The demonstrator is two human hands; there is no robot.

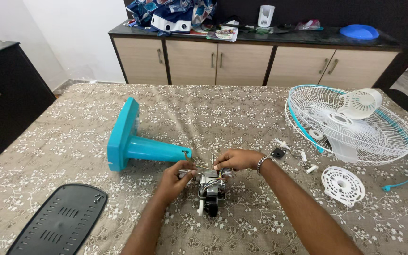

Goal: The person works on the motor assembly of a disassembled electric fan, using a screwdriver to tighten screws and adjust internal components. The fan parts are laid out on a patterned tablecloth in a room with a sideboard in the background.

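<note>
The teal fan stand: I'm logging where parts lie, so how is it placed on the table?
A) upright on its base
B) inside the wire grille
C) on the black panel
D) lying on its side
D: the teal fan stand lies on its side on the table, its base standing on edge.

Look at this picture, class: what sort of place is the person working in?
Probably a room in a home, not a workshop. The table wears a floral cloth, a sideboard with cupboard doors stands behind, and household clutter lies on it beside a blue plate.
</note>
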